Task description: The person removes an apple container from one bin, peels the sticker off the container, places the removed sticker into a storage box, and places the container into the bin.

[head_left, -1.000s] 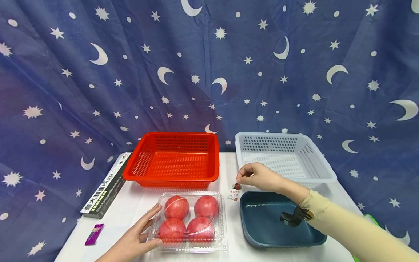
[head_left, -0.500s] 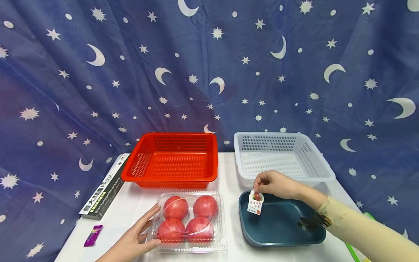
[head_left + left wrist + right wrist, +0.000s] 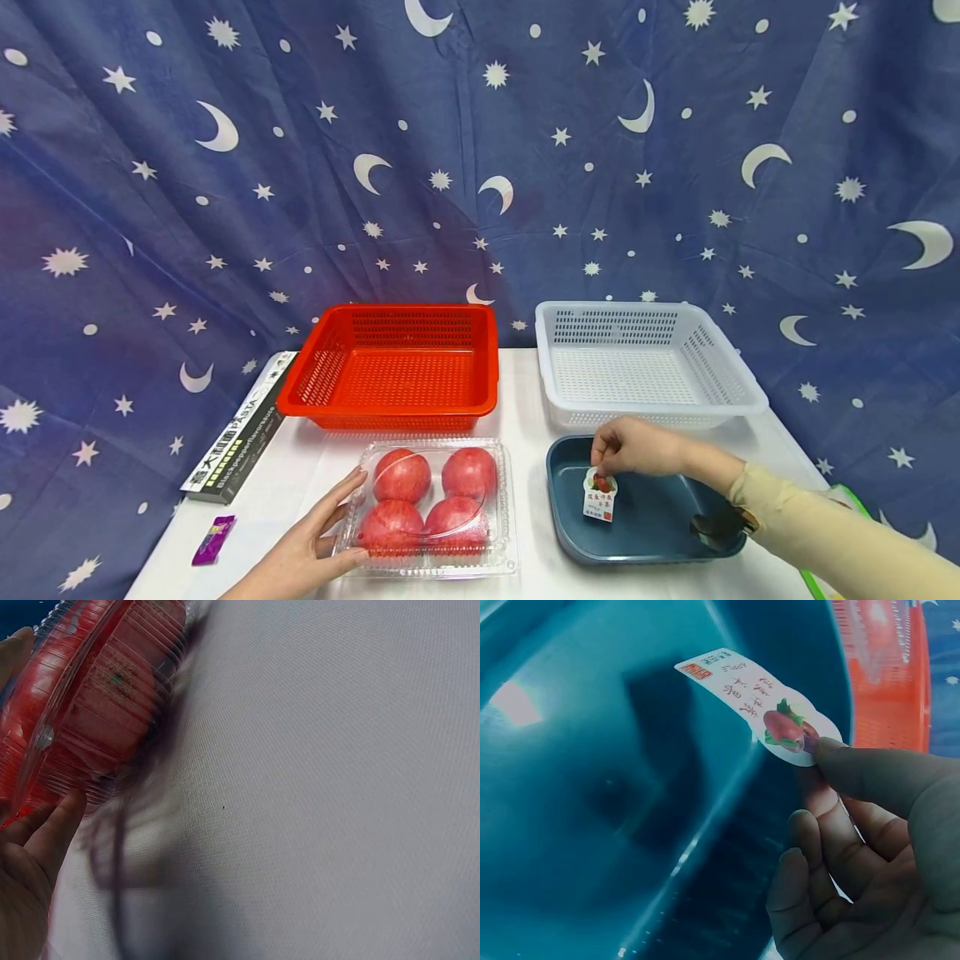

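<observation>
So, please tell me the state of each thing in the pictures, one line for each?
Clamshell box of tomatoes: lid closed, flat on the table.
Label: hanging over the tray, pinched.
Blue tray: nothing lying in it.
Red basket: nothing inside.
White basket: nothing inside.
Left hand: resting against the box.
Right hand: pinching the label.

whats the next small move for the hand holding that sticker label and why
Probably lower and let go: the right hand pinches the label by its top, hanging just over the dark blue tray, apart from its floor. The left hand rests on the clear tomato box.
</observation>
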Demonstrator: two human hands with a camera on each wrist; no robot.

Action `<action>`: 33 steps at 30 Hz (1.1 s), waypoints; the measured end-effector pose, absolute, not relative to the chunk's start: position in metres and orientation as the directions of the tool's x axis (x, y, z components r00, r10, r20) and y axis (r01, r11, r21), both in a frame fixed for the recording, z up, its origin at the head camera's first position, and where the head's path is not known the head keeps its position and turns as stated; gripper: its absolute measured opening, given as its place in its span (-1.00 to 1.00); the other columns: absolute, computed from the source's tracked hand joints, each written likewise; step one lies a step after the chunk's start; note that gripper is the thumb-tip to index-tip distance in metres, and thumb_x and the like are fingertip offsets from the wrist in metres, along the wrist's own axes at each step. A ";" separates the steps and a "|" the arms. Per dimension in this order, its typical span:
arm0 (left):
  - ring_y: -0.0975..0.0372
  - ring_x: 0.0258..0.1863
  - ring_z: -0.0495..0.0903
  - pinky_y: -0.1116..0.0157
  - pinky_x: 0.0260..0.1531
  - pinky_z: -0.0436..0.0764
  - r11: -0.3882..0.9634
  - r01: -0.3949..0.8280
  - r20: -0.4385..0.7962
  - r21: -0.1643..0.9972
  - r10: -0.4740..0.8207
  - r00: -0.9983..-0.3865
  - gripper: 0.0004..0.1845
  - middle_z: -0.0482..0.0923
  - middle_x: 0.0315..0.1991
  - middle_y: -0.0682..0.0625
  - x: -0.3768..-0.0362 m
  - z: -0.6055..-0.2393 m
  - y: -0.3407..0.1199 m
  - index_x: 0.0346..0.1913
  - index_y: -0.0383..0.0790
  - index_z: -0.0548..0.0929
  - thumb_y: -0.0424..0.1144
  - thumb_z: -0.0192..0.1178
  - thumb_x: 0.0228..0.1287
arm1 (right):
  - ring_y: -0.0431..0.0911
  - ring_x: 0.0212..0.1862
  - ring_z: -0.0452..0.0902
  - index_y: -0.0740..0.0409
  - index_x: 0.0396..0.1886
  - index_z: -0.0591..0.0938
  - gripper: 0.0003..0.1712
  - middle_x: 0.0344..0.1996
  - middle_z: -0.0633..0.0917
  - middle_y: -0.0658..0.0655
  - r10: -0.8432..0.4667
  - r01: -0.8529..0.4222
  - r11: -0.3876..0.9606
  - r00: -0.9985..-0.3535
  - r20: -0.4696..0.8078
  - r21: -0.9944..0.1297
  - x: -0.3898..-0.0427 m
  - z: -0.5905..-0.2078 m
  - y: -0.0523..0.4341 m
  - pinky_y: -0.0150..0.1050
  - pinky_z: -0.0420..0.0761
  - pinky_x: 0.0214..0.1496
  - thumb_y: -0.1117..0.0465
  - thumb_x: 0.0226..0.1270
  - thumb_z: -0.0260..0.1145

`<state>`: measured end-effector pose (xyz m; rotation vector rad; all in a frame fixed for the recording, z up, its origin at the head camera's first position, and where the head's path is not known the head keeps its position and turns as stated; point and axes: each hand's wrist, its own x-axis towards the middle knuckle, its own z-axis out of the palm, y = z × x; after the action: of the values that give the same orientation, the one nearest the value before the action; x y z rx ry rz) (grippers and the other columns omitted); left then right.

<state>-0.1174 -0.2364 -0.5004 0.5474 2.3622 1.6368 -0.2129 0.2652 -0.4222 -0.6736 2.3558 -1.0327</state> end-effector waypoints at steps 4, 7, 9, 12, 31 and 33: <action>-0.39 0.40 0.16 0.37 0.14 0.54 0.311 0.184 0.040 0.932 0.419 -0.907 -0.07 -0.13 0.63 -0.28 -0.117 -0.501 -0.237 0.63 -0.09 0.12 -0.38 0.40 0.29 | -0.19 -0.46 0.45 0.18 -0.34 0.68 -0.94 -0.51 0.66 0.02 -0.593 -0.261 0.638 -0.766 -0.246 -0.725 -0.210 -0.428 0.264 -0.37 0.38 -0.44 0.39 0.27 0.41; -0.40 0.40 0.16 0.38 0.14 0.54 0.311 0.188 0.042 0.932 0.421 -0.906 -0.07 -0.13 0.63 -0.29 -0.116 -0.501 -0.237 0.63 -0.08 0.13 -0.38 0.40 0.30 | -0.18 -0.44 0.46 0.18 -0.33 0.68 -0.93 -0.48 0.67 0.00 -0.591 -0.267 0.654 -0.764 -0.258 -0.707 -0.208 -0.432 0.263 -0.36 0.41 -0.43 0.40 0.27 0.39; -0.41 0.40 0.16 0.38 0.14 0.54 0.309 0.194 0.049 0.931 0.421 -0.906 -0.07 -0.13 0.63 -0.29 -0.116 -0.501 -0.237 0.63 -0.08 0.13 -0.38 0.40 0.29 | -0.17 -0.41 0.48 0.18 -0.32 0.68 -0.93 -0.45 0.68 -0.01 -0.590 -0.268 0.663 -0.762 -0.268 -0.699 -0.207 -0.434 0.263 -0.34 0.45 -0.39 0.41 0.27 0.38; -0.41 0.39 0.17 0.37 0.14 0.55 0.308 0.211 0.065 0.928 0.423 -0.904 -0.06 -0.12 0.62 -0.30 -0.117 -0.502 -0.237 0.62 -0.10 0.13 -0.39 0.41 0.28 | -0.17 -0.37 0.53 0.21 -0.30 0.68 -0.91 -0.41 0.71 0.01 -0.599 -0.274 0.666 -0.751 -0.278 -0.694 -0.207 -0.436 0.264 -0.31 0.53 -0.33 0.44 0.26 0.35; -0.37 0.40 0.16 0.38 0.14 0.54 0.294 0.209 0.070 0.933 0.422 -0.904 -0.06 -0.11 0.62 -0.28 -0.117 -0.503 -0.236 0.63 -0.09 0.12 -0.40 0.40 0.29 | -0.06 -0.09 0.62 0.22 0.04 0.69 -0.70 -0.08 0.72 0.05 -0.493 -0.227 0.745 -0.821 -0.287 -0.628 -0.205 -0.425 0.266 0.02 0.67 0.00 0.16 0.41 0.38; -0.39 0.40 0.15 0.39 0.15 0.53 0.297 0.211 0.070 0.931 0.421 -0.904 -0.06 -0.11 0.62 -0.29 -0.116 -0.503 -0.237 0.63 -0.09 0.12 -0.39 0.40 0.29 | -0.03 -0.06 0.64 0.25 0.07 0.68 -0.68 -0.07 0.72 0.08 -0.497 -0.208 0.703 -0.827 -0.262 -0.680 -0.204 -0.419 0.264 0.01 0.67 0.02 0.15 0.45 0.35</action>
<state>-0.1164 -0.2366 -0.5027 0.5856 2.3726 1.6586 -0.2040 0.2638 -0.4195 -0.5443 2.4815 -0.9163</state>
